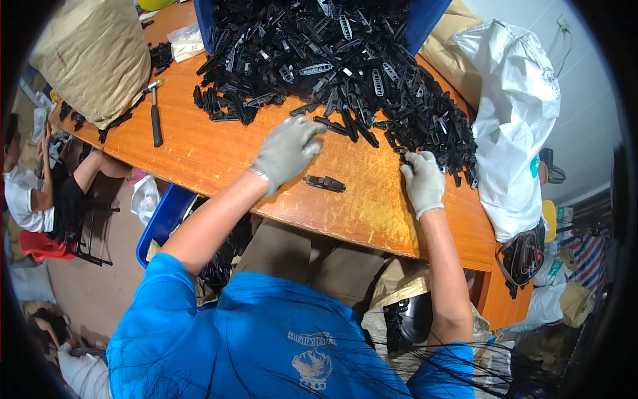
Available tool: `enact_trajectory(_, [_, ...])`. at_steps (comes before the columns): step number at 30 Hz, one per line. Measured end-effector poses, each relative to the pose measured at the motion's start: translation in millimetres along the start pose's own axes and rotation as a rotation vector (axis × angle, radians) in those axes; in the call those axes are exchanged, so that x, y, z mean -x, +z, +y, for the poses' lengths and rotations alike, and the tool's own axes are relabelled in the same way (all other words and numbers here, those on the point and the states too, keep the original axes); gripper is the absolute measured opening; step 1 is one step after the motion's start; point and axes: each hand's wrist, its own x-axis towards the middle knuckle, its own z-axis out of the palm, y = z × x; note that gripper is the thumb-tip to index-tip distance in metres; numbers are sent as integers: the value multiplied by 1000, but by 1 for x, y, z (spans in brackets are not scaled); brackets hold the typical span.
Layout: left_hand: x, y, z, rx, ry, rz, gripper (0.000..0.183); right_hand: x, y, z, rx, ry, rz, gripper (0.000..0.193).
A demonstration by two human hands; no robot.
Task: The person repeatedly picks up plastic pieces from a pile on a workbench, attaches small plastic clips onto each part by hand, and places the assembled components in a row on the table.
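My left hand (pixel 287 151), in a grey work glove, hovers over the wooden table with its fingers apart. Its fingertips are by a slim black plastic part (pixel 330 125) at the front of a large heap of black plastic parts (pixel 372 60). My right hand (pixel 424 182), gloved the same way, has its fingers curled at the heap's near right edge; what they grip, if anything, is hidden among the dark pieces. A single black plastic part (pixel 325 183) lies on the bare wood between my hands, nearer to me.
The heap spills from a blue bin (pixel 428 25) onto the table (pixel 219 156). A hammer (pixel 156 116) and a brown paper sack (pixel 96 63) are on the left, a white sack (pixel 512 126) on the right. Below the table's edge stands a blue crate (pixel 163 223). Another person (pixel 33 193) sits far left.
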Motion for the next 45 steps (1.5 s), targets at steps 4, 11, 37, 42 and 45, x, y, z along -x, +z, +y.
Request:
enact_trajectory(4, [-35, 14, 9, -199, -41, -32, 28, -6, 0, -17, 62, 11, -97, 20])
enact_trajectory(11, [-31, 19, 9, -309, -28, -113, 15, -7, 6, -3, -7, 66, -72, 18])
enact_trajectory(37, [-8, 25, -4, 112, 38, -7, 25, 39, 23, -76, -387, -132, 17, 20])
enact_trajectory(42, [-7, 25, -9, 37, 12, -40, 20, 24, 3, -86, -133, -35, -111, 19])
enact_trajectory(45, [-7, 26, -10, 38, 22, -43, 19, 2, -11, -91, -93, 34, -345, 21])
